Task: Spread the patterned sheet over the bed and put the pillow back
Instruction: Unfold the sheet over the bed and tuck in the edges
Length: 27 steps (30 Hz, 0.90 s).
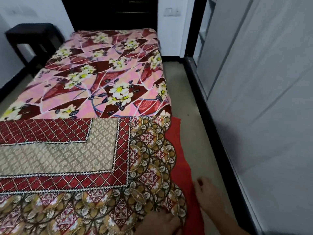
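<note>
Patterned sheet (71, 160): folded or partly laid, covering the foot end of the bed (105, 73). Centre panel beige with small repeated motif; inner field and border band dark red with white diamond lattice; outer border of gold, red and white scalloped medallions. Its right edge hangs over the side of the bed, with a plain red underside or lining (184, 170) showing below it.

Bed: head end beyond the patterned sheet covered by a pink and maroon floral cloth (108, 68) with white-yellow blossoms; black headboard (110, 12) at the far end.

Right hand (210, 199): just right of the patterned sheet's hanging edge, fingers (199, 184) loosely together over the red lining; grip cannot be told.

Left hand (159, 223): on the sheet's lower right corner, largely cropped; finger state cannot be told.

Room: grey floor (189, 102) right of the bed; white sliding doors (264, 82) with black track; black side table (32, 38) left of the headboard; white walls.
</note>
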{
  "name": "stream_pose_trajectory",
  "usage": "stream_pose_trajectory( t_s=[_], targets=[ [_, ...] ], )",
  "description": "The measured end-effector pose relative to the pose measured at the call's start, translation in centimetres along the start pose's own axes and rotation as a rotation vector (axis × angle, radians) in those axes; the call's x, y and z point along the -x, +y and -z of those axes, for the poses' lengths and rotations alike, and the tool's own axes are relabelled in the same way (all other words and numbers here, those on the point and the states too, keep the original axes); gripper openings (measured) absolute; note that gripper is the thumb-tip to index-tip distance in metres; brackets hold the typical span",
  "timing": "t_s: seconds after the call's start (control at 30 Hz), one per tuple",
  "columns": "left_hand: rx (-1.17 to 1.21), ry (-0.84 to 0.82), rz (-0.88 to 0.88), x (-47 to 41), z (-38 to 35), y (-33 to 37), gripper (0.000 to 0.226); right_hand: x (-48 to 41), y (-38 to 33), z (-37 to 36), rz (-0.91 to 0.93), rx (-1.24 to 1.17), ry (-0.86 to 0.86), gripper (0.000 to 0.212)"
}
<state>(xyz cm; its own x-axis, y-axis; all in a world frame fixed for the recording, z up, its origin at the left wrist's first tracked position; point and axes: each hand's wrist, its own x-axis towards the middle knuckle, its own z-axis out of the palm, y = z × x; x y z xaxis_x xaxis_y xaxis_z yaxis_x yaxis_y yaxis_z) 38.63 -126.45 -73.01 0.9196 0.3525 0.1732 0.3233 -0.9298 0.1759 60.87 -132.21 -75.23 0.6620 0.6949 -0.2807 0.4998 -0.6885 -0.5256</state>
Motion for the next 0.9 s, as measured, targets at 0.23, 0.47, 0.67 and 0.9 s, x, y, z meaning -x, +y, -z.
stream_pose_trajectory(
  t_s=[0.23, 0.47, 0.67, 0.9],
  targets=[
    [0.214, 0.125, 0.182, -3.3, 1.2, -3.3, 0.013, -11.5, -9.2, 3.6, 0.153, -0.111, 0.100, 0.029],
    [0.049, 0.229, 0.694, -7.4, 2.5, -14.8, 0.035, -18.5, -12.6, 1.3, -0.014, -0.437, 0.023, 0.033],
    [-0.097, -0.086, 0.725, -12.5, 3.7, -20.8, 0.054, -25.9, -12.5, -0.1, -0.206, -0.525, -0.096, 0.080],
    [-0.056, -0.236, 0.898, -21.6, 2.9, -25.4, 0.058, -29.3, -11.1, 0.5, 0.026, -0.592, -0.117, 0.017]
  ],
)
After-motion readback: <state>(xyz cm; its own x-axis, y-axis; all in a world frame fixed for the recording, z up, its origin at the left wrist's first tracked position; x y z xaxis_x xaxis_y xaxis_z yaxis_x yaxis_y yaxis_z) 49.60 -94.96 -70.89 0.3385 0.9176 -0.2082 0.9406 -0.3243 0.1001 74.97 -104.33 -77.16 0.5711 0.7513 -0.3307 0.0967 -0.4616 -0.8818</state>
